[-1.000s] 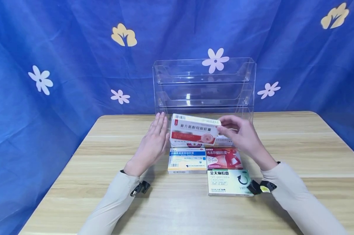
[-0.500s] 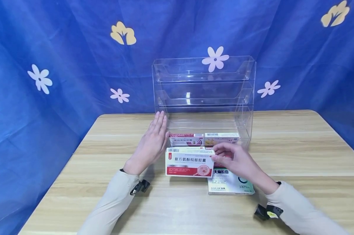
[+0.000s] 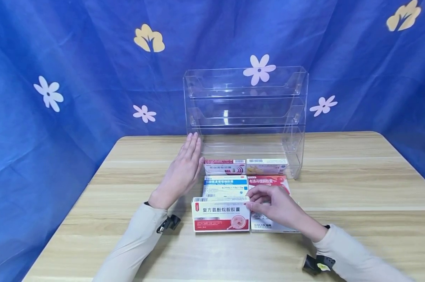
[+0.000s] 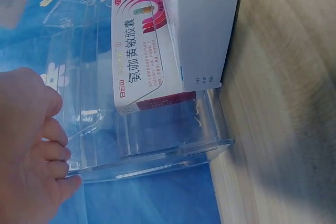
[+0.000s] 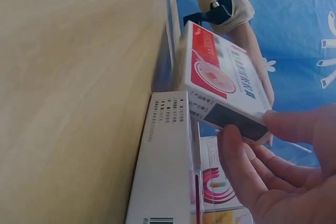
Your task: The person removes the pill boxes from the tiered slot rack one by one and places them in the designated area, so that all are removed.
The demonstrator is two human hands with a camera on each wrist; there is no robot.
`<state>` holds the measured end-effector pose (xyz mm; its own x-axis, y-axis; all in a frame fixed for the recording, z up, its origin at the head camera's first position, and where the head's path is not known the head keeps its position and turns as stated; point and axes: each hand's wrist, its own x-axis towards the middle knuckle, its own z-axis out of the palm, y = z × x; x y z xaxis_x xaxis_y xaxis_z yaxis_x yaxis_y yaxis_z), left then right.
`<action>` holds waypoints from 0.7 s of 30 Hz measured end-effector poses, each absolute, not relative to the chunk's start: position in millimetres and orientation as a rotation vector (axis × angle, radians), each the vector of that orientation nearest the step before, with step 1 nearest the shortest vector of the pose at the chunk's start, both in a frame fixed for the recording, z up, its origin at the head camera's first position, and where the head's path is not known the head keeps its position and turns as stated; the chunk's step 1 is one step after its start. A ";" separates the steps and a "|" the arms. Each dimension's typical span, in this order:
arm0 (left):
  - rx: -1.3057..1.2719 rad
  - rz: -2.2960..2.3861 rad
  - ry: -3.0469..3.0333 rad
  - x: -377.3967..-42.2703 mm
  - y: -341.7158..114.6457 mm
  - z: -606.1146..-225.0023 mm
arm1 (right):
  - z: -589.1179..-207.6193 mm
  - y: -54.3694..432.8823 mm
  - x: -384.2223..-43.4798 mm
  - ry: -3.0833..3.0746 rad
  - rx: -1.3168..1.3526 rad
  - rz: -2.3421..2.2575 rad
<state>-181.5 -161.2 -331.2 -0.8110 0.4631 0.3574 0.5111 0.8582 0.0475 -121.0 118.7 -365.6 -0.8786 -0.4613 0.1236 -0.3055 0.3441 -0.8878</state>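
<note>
My right hand pinches the right end of a white-and-red medicine box between thumb and fingers. The box's printed front faces me, low over the table and left of a green-and-white medicine box, which the hand partly covers. In the right wrist view the held box leans, thumb and fingertips at its end. My left hand, fingers straight, lies along the left side of a clear acrylic rack. Behind the held box are a blue-and-white medicine box and a red one.
Two medicine boxes stand side by side in the rack's lowest tier, a white-and-maroon one and a white-and-yellow one. A blue curtain hangs behind the wooden table.
My right hand has brought the white-and-red box down and toward me from in front of the rack's lowest tier, slightly leftward, turning it level. The left hand has stayed put.
</note>
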 end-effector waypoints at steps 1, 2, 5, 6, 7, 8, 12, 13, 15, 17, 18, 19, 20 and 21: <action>-0.731 -0.199 -2.696 -181.5 -161.1 -331.2 | -366.0 118.7 -120.8 2.464 -0.703 -1.548; -0.732 -0.198 -2.695 -181.7 -161.0 -331.3 | -366.2 118.5 -120.7 2.477 -0.698 -1.529; -0.731 -0.196 -2.693 -182.1 -161.2 -331.8 | -366.4 119.0 -120.7 2.499 -0.686 -1.479; -0.731 -0.196 -2.694 -182.3 -161.2 -332.0 | -366.7 119.1 -120.9 2.506 -0.682 -1.467; -0.731 -0.196 -2.692 -182.6 -161.2 -332.0 | -366.7 119.3 -121.0 2.504 -0.680 -1.460; -0.731 -0.197 -2.689 -182.8 -161.2 -332.0 | -366.7 119.4 -121.1 2.493 -0.678 -1.459; -0.729 -0.198 -2.686 -183.0 -161.0 -331.5 | -366.6 119.6 -121.9 2.452 -0.665 -1.449; -0.728 -0.198 -2.686 -182.9 -161.0 -331.3 | -366.2 119.6 -121.9 2.440 -0.663 -1.446; -0.726 -0.198 -2.691 -182.7 -160.8 -331.0 | -365.8 119.6 -122.1 2.440 -0.656 -1.429; -0.724 -0.197 -2.695 -182.7 -160.5 -330.7 | -365.7 119.2 -122.2 2.451 -0.651 -1.410; -0.723 -0.195 -2.698 -182.7 -160.5 -330.6 | -365.8 119.2 -122.4 2.454 -0.651 -1.409; -0.722 -0.194 -2.701 -182.7 -160.4 -330.6 | -366.1 119.0 -122.4 2.452 -0.646 -1.411; -0.722 -0.193 -2.704 -182.8 -160.3 -330.5 | -366.5 118.9 -122.5 2.450 -0.644 -1.417; -0.722 -0.193 -2.706 -183.0 -160.3 -330.6 | -367.0 118.7 -122.5 2.449 -0.645 -1.425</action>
